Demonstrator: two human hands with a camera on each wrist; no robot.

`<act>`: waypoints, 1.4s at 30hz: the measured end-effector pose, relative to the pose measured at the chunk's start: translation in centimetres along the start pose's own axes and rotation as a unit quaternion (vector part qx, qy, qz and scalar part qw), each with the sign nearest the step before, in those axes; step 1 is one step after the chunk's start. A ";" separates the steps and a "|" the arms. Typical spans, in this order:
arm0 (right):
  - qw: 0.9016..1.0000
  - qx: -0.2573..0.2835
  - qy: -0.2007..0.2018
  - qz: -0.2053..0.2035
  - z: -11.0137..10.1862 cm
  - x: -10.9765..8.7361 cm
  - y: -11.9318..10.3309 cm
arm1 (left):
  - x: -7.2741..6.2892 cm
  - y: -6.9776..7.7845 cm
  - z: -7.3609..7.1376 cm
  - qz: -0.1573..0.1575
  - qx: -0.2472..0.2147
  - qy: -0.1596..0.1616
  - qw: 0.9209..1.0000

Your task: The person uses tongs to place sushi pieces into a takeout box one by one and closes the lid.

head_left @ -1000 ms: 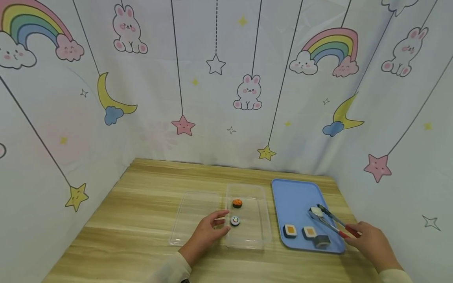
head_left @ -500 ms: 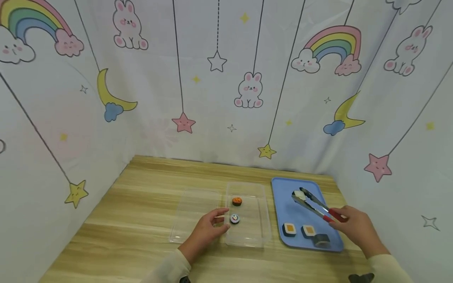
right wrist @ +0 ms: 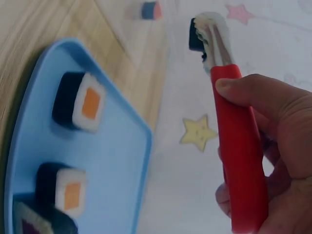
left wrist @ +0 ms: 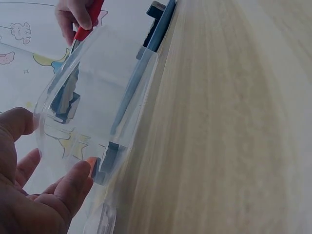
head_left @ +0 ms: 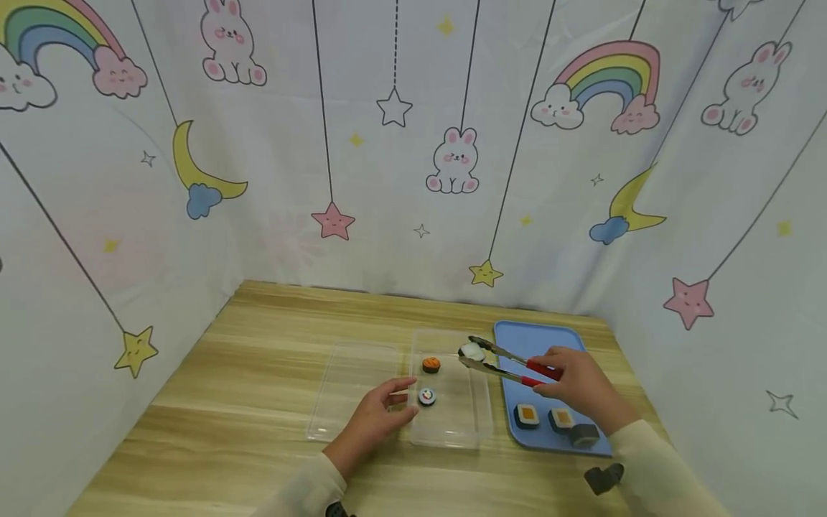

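Note:
My right hand (head_left: 581, 380) grips red-handled tongs (head_left: 541, 369) above the right part of a clear plastic container (head_left: 449, 439). Pinched between the tong tips is a toy sushi piece (head_left: 473, 351) with a white top and dark wrap. In the container lie an orange-topped sushi piece (head_left: 431, 365) and a round sushi roll (head_left: 426, 396). My left hand (head_left: 375, 420) is at the container's left side, fingers spread and touching its wall; in the left wrist view, the fingers (left wrist: 73, 187) show close against the clear plastic.
On the right stands a blue tray (head_left: 539, 337) with two square sushi rolls (head_left: 526, 416) and a dark-wrapped roll (head_left: 584, 434) near its front. A clear lid (head_left: 355, 391) lies left of the container. A patterned curtain (head_left: 388, 179) closes off the table's back and sides.
My right hand has carried the tongs and the white-topped sushi piece left, from over the blue tray to over the container. The left hand has stayed at the container's side.

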State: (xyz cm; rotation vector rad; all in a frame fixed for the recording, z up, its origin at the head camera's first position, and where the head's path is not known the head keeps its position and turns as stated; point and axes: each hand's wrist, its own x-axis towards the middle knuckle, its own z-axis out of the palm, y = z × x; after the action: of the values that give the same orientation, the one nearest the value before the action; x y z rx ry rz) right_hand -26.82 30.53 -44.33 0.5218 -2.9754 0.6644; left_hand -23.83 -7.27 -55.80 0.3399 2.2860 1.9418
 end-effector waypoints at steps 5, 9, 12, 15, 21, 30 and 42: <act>0.996 -0.052 -0.041 -0.053 0.8 1.6 -1.9 | 0.0 0.2 -0.2 0.002 0.004 0.001 1.000; 0.993 -0.077 -0.068 -0.063 0.9 3.0 -3.3 | 0.1 0.3 -0.4 0.000 -0.002 0.002 1.000; 0.990 -0.094 -0.085 -0.065 0.9 3.9 -4.2 | 0.0 0.5 -0.4 0.004 -0.010 0.001 1.000; 0.986 -0.111 -0.100 -0.076 0.8 4.6 -5.0 | 0.0 0.5 -0.3 0.008 -0.021 0.000 1.000; 0.981 -0.134 -0.114 -0.083 1.3 5.4 -5.9 | 0.0 0.1 -0.1 0.010 -0.027 -0.001 1.000; 0.990 -0.091 -0.078 -0.073 0.5 3.6 -3.7 | 0.0 -0.6 0.2 0.007 -0.022 -0.003 1.000; 0.999 -0.038 0.012 0.021 -2.1 -3.8 6.1 | 0.0 -0.6 0.0 -0.004 -0.023 0.002 1.000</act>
State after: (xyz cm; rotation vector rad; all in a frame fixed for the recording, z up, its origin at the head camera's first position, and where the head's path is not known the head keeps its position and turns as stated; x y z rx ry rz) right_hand -25.37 37.81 -45.31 0.4455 -2.9826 0.5551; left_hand -23.88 -7.38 -56.37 0.3228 2.2368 1.9903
